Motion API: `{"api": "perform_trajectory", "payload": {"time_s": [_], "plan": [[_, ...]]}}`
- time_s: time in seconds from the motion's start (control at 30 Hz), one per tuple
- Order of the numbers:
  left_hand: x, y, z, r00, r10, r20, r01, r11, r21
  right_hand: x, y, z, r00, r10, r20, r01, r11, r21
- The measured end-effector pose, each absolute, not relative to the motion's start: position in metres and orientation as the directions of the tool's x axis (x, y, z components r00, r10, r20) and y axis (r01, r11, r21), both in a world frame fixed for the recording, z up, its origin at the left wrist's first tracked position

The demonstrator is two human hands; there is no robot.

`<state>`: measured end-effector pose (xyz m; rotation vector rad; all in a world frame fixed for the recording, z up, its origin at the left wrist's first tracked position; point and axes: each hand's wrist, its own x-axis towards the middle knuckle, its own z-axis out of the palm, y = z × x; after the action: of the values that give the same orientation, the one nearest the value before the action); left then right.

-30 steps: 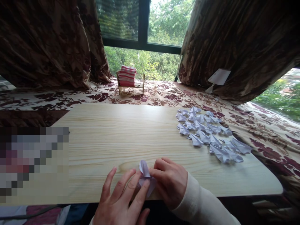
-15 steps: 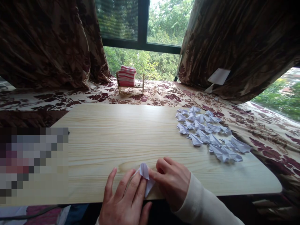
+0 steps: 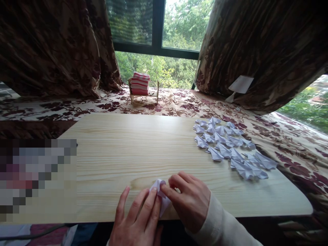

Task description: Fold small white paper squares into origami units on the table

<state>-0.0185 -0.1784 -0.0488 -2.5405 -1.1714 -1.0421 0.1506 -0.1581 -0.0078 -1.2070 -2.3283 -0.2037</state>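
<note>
A small piece of folded white paper [image 3: 164, 205] lies near the front edge of the pale wooden table [image 3: 115, 143]. My left hand [image 3: 140, 215] is spread palm down, its fingertips pressing the paper's left side. My right hand [image 3: 191, 200] is curled, with its index fingertip on the upper flap of the paper; its thumb is hidden, so whether it pinches the flap cannot be made out. Several folded white paper pieces [image 3: 221, 138] are grouped on the table's right side.
Beyond the table, a small wooden stand [image 3: 145, 97] holds stacked red-and-white striped cloths [image 3: 140, 83] on a floral cover. A small white lamp [image 3: 241, 84] stands at the back right by the curtain. A pixelated area covers the left.
The paper's upper flap has been pushed down and changed shape under my right index finger. My left fingertips have shifted slightly on the paper. The view has moved a little.
</note>
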Motion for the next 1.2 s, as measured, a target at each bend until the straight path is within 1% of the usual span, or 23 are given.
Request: {"api": "perform_trajectory", "payload": {"time_s": [0.13, 0.37, 0.47, 0.57, 0.7, 0.83, 0.93, 1.07, 1.13, 1.2], "plan": [[-0.019, -0.179, -0.05, 0.453, 0.603, 0.657, 0.712, -0.688, 0.14, 0.152, -0.153, -0.012, -0.507, 0.706, 0.495, 0.786, 0.614, -0.071], [-0.021, -0.179, -0.048, 0.437, 0.612, 0.659, 0.69, -0.698, 0.191, 0.156, -0.149, -0.012, -0.563, 0.68, 0.471, 0.765, 0.644, -0.015], [-0.025, -0.18, -0.043, 0.439, 0.609, 0.661, 0.683, -0.704, 0.194, 0.155, -0.147, -0.01, -0.572, 0.655, 0.493, 0.761, 0.649, 0.02], [-0.03, -0.18, -0.037, 0.463, 0.587, 0.664, 0.67, -0.722, 0.171, 0.154, -0.145, -0.01, -0.567, 0.64, 0.519, 0.766, 0.641, 0.047], [-0.031, -0.181, -0.034, 0.513, 0.526, 0.679, 0.647, -0.756, 0.097, 0.153, -0.145, -0.009, -0.582, 0.629, 0.516, 0.758, 0.649, 0.064], [-0.026, -0.183, -0.038, 0.491, 0.594, 0.637, 0.713, -0.695, 0.098, 0.152, -0.145, -0.008, -0.59, 0.636, 0.499, 0.759, 0.647, 0.073], [-0.023, -0.184, -0.039, 0.493, 0.599, 0.631, 0.712, -0.694, 0.103, 0.152, -0.145, -0.01, -0.593, 0.637, 0.492, 0.759, 0.646, 0.08], [-0.02, -0.184, -0.042, 0.47, 0.621, 0.627, 0.725, -0.677, 0.127, 0.152, -0.144, -0.015, -0.569, 0.639, 0.518, 0.765, 0.642, 0.048], [-0.018, -0.184, -0.045, 0.464, 0.628, 0.625, 0.736, -0.666, 0.123, 0.153, -0.145, -0.016, -0.565, 0.641, 0.519, 0.765, 0.642, 0.039], [-0.016, -0.183, -0.048, 0.46, 0.616, 0.639, 0.743, -0.661, 0.103, 0.153, -0.146, -0.014, -0.588, 0.64, 0.494, 0.756, 0.652, 0.056]]}}
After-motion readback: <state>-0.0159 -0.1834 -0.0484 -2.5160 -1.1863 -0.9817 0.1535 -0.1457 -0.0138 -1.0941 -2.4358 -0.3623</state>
